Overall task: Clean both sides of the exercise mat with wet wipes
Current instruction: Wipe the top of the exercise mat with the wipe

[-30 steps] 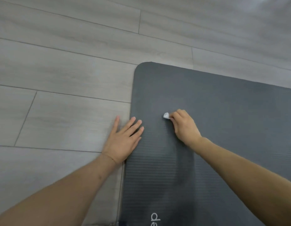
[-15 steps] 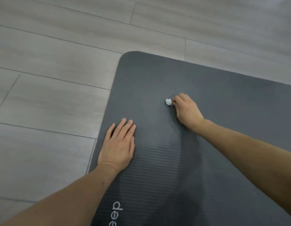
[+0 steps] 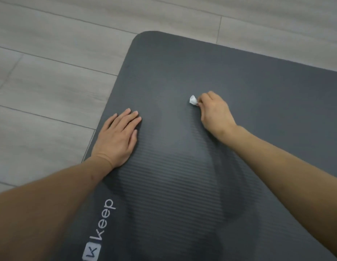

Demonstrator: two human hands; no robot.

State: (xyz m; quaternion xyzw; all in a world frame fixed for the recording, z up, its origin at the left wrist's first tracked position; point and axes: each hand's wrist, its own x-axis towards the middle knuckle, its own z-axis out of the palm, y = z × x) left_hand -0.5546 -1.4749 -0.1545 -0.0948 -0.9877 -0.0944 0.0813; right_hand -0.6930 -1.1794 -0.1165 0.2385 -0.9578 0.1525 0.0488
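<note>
The exercise mat (image 3: pixel 211 176) lies flat on the pale plank floor (image 3: pixel 50 81), dark grey and ribbed, its printed logo (image 3: pixel 101 228) facing up, so this face is the one being cleaned. A small bunched wet wipe (image 3: pixel 193 100) touches the mat just ahead of the right hand (image 3: pixel 216 114), pinched between curled fingers and thumb; only a white tip shows, and how much is wadded inside the grip cannot be seen. Held so tightly, it probably serves to scrub one spot rather than sweep broadly.

The left hand (image 3: pixel 116 138) lies flat with fingers straight and together, palm down, holding nothing. It rests on the mat close to the long edge on its outer side, likely pinning the foam so it does not slide or ripple under the rubbing.

Beyond the right hand's fingertips the mat runs on to its rounded corner (image 3: pixel 143 37) and far edge, all bare. To the right hand's outer side the mat continues out of view. Between the two hands the surface is unobstructed, leaving room for strokes either way.
</note>
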